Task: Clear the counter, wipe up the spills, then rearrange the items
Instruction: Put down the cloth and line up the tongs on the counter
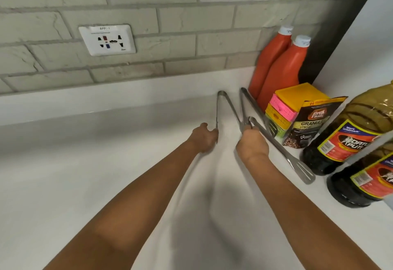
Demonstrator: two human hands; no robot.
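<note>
On the white counter (106, 163) a pair of steel tongs (221, 101) points its hinge end at the wall, its two arms spread in a V. My left hand (204, 137) is closed on the left arm of the V. My right hand (252, 144) is closed where the right arm meets a second pair of tongs (302, 169). That second pair runs diagonally from near the wall to a slotted tip at the front right. Exactly which arms my right hand holds is hidden by its fingers.
Against the right side stand two red sauce bottles (282, 65), a stack of yellow and pink packs (291, 103), a coffee granule pouch (308, 125) and two dark bottles with red labels (348, 140). A wall socket (107, 40) sits on the brick backsplash.
</note>
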